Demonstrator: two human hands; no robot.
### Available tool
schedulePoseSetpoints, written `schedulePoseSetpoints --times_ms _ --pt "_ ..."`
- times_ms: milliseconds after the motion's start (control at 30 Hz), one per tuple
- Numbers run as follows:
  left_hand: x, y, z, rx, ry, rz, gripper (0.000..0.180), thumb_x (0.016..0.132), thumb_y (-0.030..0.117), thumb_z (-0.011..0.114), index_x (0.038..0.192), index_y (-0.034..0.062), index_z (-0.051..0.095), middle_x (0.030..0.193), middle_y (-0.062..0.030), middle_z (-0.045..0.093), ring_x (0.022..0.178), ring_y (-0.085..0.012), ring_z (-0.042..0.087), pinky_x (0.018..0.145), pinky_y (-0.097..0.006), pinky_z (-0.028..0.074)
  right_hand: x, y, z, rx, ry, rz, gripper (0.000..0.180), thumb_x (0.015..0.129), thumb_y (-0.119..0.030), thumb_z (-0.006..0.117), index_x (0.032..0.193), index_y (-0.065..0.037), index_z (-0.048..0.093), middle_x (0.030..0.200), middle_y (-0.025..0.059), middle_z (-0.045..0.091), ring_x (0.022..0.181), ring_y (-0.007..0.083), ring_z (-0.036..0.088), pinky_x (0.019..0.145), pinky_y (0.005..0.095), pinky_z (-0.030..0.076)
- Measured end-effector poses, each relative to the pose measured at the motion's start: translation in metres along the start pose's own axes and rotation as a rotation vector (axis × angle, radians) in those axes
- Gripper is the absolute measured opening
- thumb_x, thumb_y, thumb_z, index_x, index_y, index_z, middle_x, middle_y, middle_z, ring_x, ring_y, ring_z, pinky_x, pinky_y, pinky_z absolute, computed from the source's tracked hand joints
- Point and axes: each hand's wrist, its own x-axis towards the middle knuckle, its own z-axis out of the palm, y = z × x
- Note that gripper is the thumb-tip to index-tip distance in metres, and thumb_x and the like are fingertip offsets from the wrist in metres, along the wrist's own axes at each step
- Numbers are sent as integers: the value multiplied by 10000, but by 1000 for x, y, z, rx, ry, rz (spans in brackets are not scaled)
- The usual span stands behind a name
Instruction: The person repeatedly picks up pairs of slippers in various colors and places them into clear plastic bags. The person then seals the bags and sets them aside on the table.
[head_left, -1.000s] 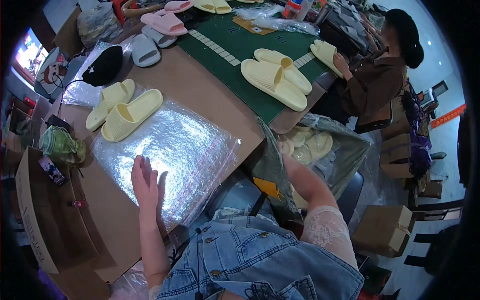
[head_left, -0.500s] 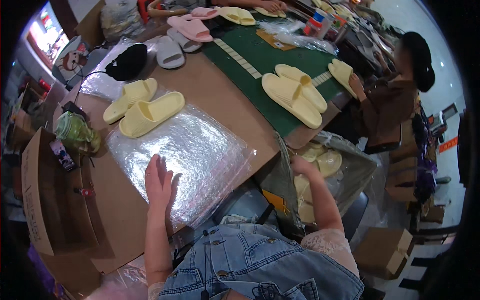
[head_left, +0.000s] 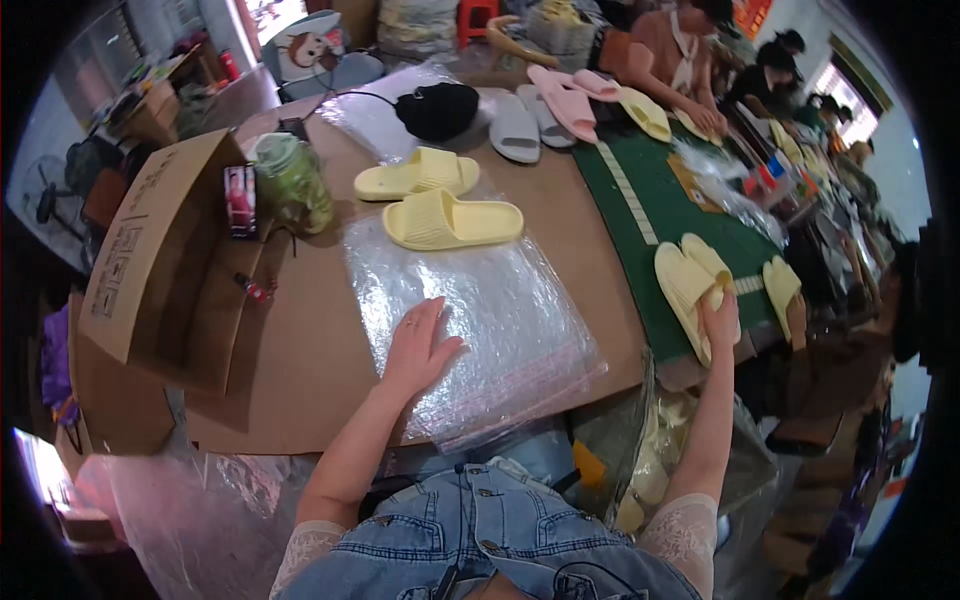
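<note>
your right hand (head_left: 718,318) is now closed round a pair of pale yellow slippers (head_left: 692,285) stacked on the green mat (head_left: 640,190) at the table's right side; a second ago that hand was down by the clear sack of slippers (head_left: 650,470) beside your knee, so it has come up and across to make the grab. the pair rests on the mat, not lifted as far as you can tell. your left hand (head_left: 418,345) lies flat and open, fingers spread, pressing the clear plastic bag (head_left: 480,320) on the brown table (head_left: 300,340), much as before. past the bag sit two more yellow slippers (head_left: 440,200), then a green-lidded jar (head_left: 290,180) and an open cardboard box (head_left: 150,260) to your left. other people's hands work further along the mat.
</note>
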Motion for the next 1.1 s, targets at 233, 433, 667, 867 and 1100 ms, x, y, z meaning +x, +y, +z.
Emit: schedulePoseSetpoints --times_ms 233,433,667,867,1100 --pt "-6 0 -6 57 4 -40 662 900 369 682 1412 8 469 1376 -240 535 1296 -407 480 1110 -472 374 24 -63 39 134 -117 -1 431 876 -55 552 1288 70 526 1189 271 617 1135 453 581 934 498 469" --pt "-5 3 -5 61 -8 -34 669 890 383 697 1401 10 477 1391 -232 524 1311 -400 470 1113 -471 373 -29 -100 27 1 55 -293 183 876 -51 564 1037 34 553 1059 226 567 969 431 551 825 502 454" --pt "-6 3 -3 94 15 4 676 878 388 707 1393 10 484 1386 -221 527 1303 -394 474 1115 -469 372 -71 -163 -35 544 -38 -168 296 781 97 539 1069 31 557 962 183 579 912 324 589 810 407 473" --pt "-2 9 -9 79 -3 7 632 891 316 692 1394 3 473 1367 -227 542 1291 -387 491 1106 -464 380 -148 -252 -43 902 -396 -226 431 755 78 564 1184 38 556 994 196 617 880 301 629 780 363 498" --pt "-2 6 -8 -381 182 -262 503 972 94 512 1449 -2 387 1330 -250 556 1225 -415 539 1055 -459 426 -181 -323 -11 681 -485 -388 288 844 -104 675 1064 32 550 975 222 593 934 393 606 760 468 505"
